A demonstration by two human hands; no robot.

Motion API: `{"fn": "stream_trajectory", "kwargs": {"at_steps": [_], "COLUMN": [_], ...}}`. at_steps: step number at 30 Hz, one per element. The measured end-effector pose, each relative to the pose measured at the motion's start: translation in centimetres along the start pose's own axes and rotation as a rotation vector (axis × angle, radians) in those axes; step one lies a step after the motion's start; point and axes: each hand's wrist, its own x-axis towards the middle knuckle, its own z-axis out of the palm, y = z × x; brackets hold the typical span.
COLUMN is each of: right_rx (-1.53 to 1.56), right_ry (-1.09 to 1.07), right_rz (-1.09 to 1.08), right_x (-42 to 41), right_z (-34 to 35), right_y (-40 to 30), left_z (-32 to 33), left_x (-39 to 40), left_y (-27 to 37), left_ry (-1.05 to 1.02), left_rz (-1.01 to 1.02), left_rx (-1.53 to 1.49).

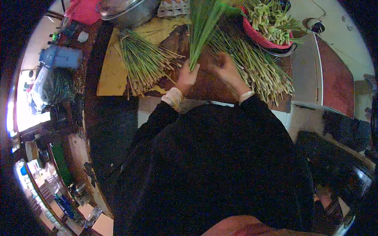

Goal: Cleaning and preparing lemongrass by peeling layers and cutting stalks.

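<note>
My left hand [188,77] grips the lower ends of an upright bunch of long green stems [200,32], whose tops fan out away from me. Just to the right, my right hand [229,72] is raised over the table, blurred, its fingers apart and nothing visible in them. Beyond and beside it lies a large pile of green stems [254,65] with pale ends towards me. Another spread pile of stems [144,62] rests left of my left hand, some pale ends near my wrist. Both piles lie on a low brown table [203,85] with worn yellow patches.
A red basket [251,31] of knotted pale-green bundles stands at the far right. At the back are a metal pot [130,14] and an egg tray [173,8]. Leftward, a dark surface holds a blue container [63,56] and a white cup [83,36]. A red-topped cabinet [336,76] stands right.
</note>
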Motion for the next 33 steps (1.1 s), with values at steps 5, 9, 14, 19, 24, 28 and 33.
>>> {"fn": "stream_trajectory", "kwargs": {"at_steps": [5,9,14,19,24,28,33], "right_rx": [-1.015,-0.947,-0.920,-0.451,-0.512,0.773,0.951], "right_ry": [-0.106,-0.041,-0.146,-0.044,-0.270,0.004,0.106], "right_rz": [-0.001,0.203,-0.120,-0.510,0.521,0.400,0.494], "right_x": [-2.9,-2.7,-2.4,-7.6,-5.4,-3.7,0.2], "right_z": [-2.0,-0.8,-4.7,-11.3,-14.2,-5.5,4.4], "right_y": [14.6,11.4,14.5,3.3,2.6,3.4,-2.7], "left_z": [-2.8,-5.1,-7.1,-9.5,-8.3,-6.8,-6.1], "left_x": [-0.1,-0.9,-0.5,-2.8,-4.1,-6.3,-8.4], "left_y": [4.7,6.4,6.0,4.4,0.4,0.7,5.9], "left_ry": [-0.045,0.039,-0.132,-0.087,-0.114,-0.223,-0.340], "left_rz": [-0.268,-0.306,-0.466,-0.400,-0.057,0.208,-0.062], "left_rx": [-0.577,-0.984,-0.982,-0.334,0.107,0.354,0.151]}}
